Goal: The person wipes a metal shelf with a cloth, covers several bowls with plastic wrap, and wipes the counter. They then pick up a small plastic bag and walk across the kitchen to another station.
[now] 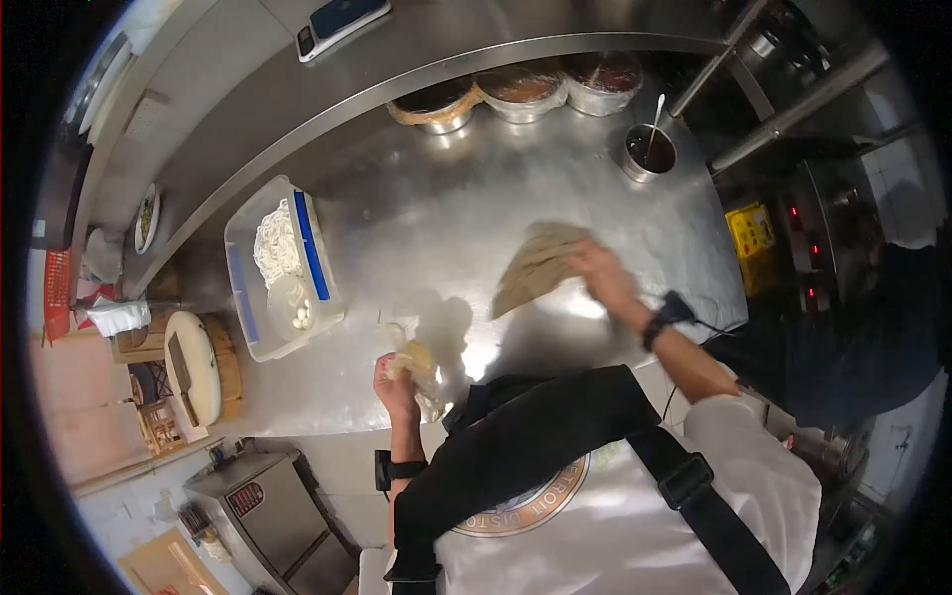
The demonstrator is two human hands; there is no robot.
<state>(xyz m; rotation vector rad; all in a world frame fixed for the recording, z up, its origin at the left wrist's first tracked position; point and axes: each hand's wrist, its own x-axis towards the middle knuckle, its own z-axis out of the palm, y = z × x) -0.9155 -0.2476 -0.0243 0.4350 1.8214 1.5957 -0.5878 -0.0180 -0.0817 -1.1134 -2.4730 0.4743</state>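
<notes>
Stainless steel makes up the desk (416,228), bright with glare under the person's arms. The left hand (394,382) sits at the near edge, its fingers curled shut around a pale, crumpled lump (415,359) that looks wrapped in thin film; what the lump is made of cannot be told. The right hand (603,276) is lifted above the middle of the desk, its fingers pinching one edge of a flat tan sheet (535,266), which hangs tilted and folded; the hand is blurred, so the exact grip is unclear. The two hands are well apart.

To the left stands a clear plastic tub (234,248) with white noodles (276,243) inside and a blue strip across its top. Along the far edge of the desk three round covered bowls (521,91) sit side by side under a curved shelf (297,89); a phone (342,22) lies on that shelf. Just right of the bowls is a metal cup (650,151) of dark liquid with a spoon (656,114) in it. Off the desk's left end a round chopping block (198,367) carries a cleaver (181,372).
</notes>
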